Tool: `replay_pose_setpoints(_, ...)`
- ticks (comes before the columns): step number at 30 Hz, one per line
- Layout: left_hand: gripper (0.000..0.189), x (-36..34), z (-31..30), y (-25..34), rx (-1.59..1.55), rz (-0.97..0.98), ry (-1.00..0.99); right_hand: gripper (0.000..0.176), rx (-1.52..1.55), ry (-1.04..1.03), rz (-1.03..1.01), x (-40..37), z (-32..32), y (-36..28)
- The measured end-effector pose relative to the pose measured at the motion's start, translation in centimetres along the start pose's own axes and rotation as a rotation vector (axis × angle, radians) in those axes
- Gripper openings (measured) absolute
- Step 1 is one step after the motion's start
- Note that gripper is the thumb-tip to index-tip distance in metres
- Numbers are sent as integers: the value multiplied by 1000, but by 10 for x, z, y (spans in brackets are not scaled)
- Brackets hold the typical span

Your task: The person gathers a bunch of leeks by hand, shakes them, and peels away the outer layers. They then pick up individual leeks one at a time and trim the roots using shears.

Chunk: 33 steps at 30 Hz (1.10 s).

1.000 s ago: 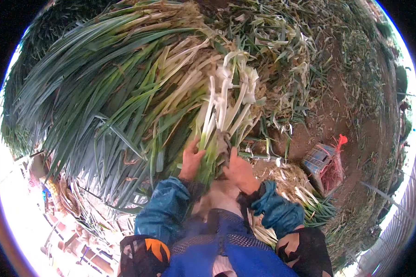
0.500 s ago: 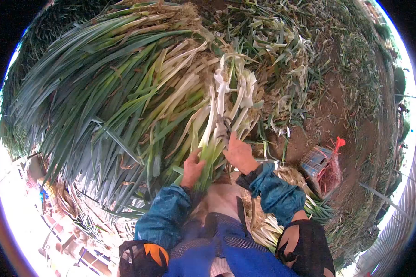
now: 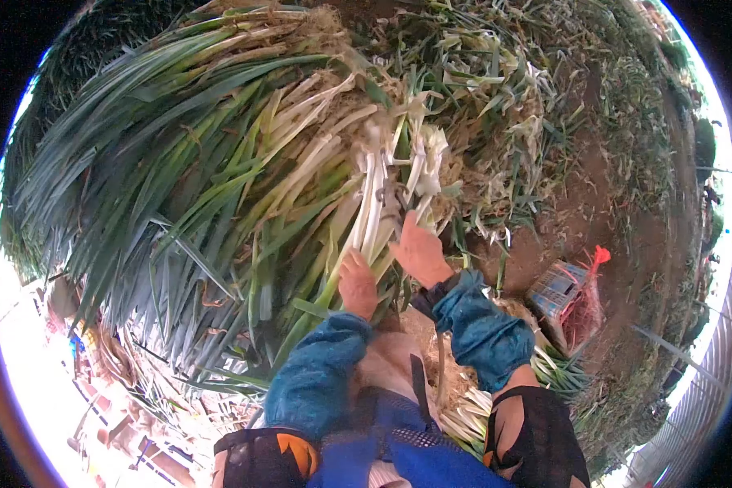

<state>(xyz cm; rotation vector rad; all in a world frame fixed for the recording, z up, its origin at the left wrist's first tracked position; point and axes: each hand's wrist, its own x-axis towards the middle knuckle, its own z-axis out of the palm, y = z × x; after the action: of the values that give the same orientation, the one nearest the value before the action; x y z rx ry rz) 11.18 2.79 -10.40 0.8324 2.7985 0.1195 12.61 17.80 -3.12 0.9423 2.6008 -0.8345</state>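
My left hand (image 3: 358,282) is closed around the lower part of a few long leeks (image 3: 371,203), whose white shanks point up and away from me. Just to the right, my right hand (image 3: 422,250) has its fingers curled at a dark metal tool with prongs (image 3: 393,198), which lies right against the white shanks. Part of that tool is hidden by the fingers. Pale, loosened leek skins (image 3: 428,159) hang beyond it. Teal sleeves cover both forearms.
A large heap of leeks (image 3: 163,179) spreads on the left, roots towards the top. Stripped leaves (image 3: 496,106) litter the ground ahead and right. A box with red netting (image 3: 565,293) stands to the right. Cleaned leeks (image 3: 472,415) lie by my right leg.
My left hand has moved up and to the right along the leeks. The white shanks have swung slightly left, and more of them shows. My right hand has barely shifted.
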Motion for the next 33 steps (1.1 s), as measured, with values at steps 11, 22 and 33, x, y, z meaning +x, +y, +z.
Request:
replay_pose_setpoints(11,52,-32,-71,-76,-93,93,-287,59,103,-262,24,-73,-21,-1)
replay_pose_setpoints(22,26,-64,-64,-133,-230,64,-525,56,168,-573,-305,-59,32,-114)
replay_pose_setpoints(33,26,103,-40,-268,60,182,129,59,136,-146,74,-19,7,-29)
